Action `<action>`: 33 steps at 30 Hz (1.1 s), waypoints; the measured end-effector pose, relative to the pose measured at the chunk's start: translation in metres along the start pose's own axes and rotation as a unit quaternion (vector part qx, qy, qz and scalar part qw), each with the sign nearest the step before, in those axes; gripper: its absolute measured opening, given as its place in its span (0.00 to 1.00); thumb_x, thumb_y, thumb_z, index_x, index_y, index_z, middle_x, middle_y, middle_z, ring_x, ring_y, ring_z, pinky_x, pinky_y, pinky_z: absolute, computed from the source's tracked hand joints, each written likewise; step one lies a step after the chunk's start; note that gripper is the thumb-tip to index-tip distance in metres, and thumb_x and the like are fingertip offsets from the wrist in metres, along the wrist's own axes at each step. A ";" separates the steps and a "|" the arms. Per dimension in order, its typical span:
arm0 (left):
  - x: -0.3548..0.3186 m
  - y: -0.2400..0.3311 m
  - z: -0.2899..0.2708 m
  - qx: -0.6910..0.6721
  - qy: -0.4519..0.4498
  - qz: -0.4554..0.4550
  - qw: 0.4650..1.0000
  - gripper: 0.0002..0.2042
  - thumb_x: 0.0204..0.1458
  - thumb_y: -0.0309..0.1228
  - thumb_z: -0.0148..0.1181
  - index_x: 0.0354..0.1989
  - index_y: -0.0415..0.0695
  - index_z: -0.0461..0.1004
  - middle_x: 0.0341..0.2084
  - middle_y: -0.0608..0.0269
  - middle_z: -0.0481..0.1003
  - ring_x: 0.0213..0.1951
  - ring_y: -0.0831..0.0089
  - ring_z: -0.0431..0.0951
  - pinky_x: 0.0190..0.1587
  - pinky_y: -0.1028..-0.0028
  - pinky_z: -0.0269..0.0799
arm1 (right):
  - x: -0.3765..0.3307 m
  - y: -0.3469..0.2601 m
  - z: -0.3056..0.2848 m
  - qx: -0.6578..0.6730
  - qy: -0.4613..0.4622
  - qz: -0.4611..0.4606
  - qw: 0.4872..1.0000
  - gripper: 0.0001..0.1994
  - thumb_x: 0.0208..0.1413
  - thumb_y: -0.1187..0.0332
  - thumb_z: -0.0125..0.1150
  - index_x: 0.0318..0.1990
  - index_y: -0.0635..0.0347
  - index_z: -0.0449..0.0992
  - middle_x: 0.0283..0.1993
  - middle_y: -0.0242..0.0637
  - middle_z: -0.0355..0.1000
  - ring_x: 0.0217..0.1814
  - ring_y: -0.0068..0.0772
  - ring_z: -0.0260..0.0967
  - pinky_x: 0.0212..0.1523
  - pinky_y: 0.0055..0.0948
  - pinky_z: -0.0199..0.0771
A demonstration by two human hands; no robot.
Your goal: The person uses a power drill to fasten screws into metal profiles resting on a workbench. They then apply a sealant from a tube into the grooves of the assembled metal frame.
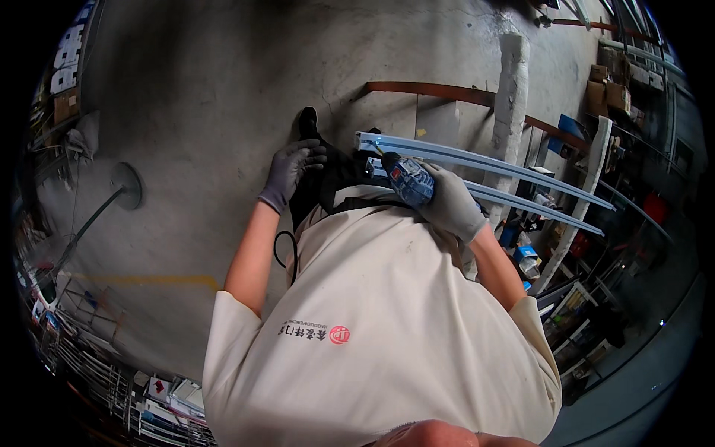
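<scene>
In a grey glove, my right hand [452, 203] grips a blue cordless drill [410, 181] by its body. The drill's bit points at the left end of a long pale-blue metal profile [439, 153]; whether the tip touches it is too small to tell. A second, similar profile [514, 201] lies alongside, nearer to me, partly hidden by the drill and my right hand. My left hand [295, 170], also gloved, hovers left of the profile ends over my dark trouser leg. Its fingers are stretched out to the right, and I see nothing in them.
Two whitish wrapped beams [511, 97] [596, 160] and a rusty-brown bar [439, 91] stand around the profiles. A round-based stand [126, 186] is on the concrete floor at left. Boxes [609, 95] and shelves crowd the right; metal lengths [104, 387] lie at lower left.
</scene>
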State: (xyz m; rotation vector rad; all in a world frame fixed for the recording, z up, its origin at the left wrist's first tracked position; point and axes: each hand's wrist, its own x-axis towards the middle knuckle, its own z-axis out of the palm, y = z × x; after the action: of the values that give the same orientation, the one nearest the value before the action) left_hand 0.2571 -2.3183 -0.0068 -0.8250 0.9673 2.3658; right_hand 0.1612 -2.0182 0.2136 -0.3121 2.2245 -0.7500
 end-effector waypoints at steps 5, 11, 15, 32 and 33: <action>-0.003 -0.001 0.012 0.017 0.051 -0.021 0.998 0.12 0.64 0.29 0.57 0.52 0.38 0.75 0.43 0.52 0.82 0.42 0.66 0.84 0.42 0.72 0.82 | 0.011 0.004 0.004 -0.038 -0.006 -0.018 0.999 0.24 0.50 0.69 0.66 0.57 0.60 0.75 0.48 0.54 0.78 0.49 0.58 0.76 0.52 0.44 0.76; -0.005 0.004 0.026 0.066 0.084 -0.033 0.994 0.09 0.63 0.32 0.60 0.47 0.41 0.78 0.38 0.56 0.83 0.37 0.70 0.84 0.37 0.75 0.80 | 0.021 -0.014 0.001 -0.099 -0.035 0.021 0.994 0.25 0.49 0.66 0.71 0.56 0.62 0.75 0.47 0.54 0.78 0.49 0.57 0.76 0.52 0.42 0.76; -0.004 0.003 0.033 0.081 0.077 -0.023 0.993 0.09 0.63 0.32 0.61 0.46 0.42 0.79 0.37 0.59 0.83 0.36 0.73 0.84 0.36 0.76 0.79 | 0.023 -0.018 0.000 -0.111 -0.048 0.031 0.992 0.26 0.49 0.65 0.71 0.57 0.61 0.75 0.47 0.54 0.78 0.50 0.57 0.76 0.52 0.42 0.76; -0.007 0.016 0.077 -0.079 -0.038 -0.050 0.995 0.09 0.63 0.36 0.60 0.41 0.43 0.79 0.31 0.64 0.82 0.32 0.75 0.83 0.33 0.75 0.79 | -0.040 -0.009 -0.016 0.063 -0.031 -0.096 0.993 0.40 0.40 0.69 0.73 0.67 0.53 0.68 0.58 0.45 0.73 0.57 0.52 0.73 0.59 0.41 0.72; -0.007 0.016 0.079 -0.106 -0.065 -0.043 0.991 0.09 0.64 0.36 0.60 0.40 0.43 0.80 0.31 0.63 0.82 0.32 0.74 0.83 0.32 0.75 0.79 | -0.041 -0.011 -0.015 0.067 -0.026 -0.102 0.992 0.40 0.40 0.69 0.73 0.67 0.53 0.67 0.58 0.45 0.73 0.57 0.52 0.73 0.59 0.41 0.72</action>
State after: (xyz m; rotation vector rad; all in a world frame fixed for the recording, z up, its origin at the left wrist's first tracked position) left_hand 0.2244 -2.2710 0.0507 -0.7625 0.6227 2.4417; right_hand 0.1783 -2.0034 0.2522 -0.4918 2.1023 -0.9834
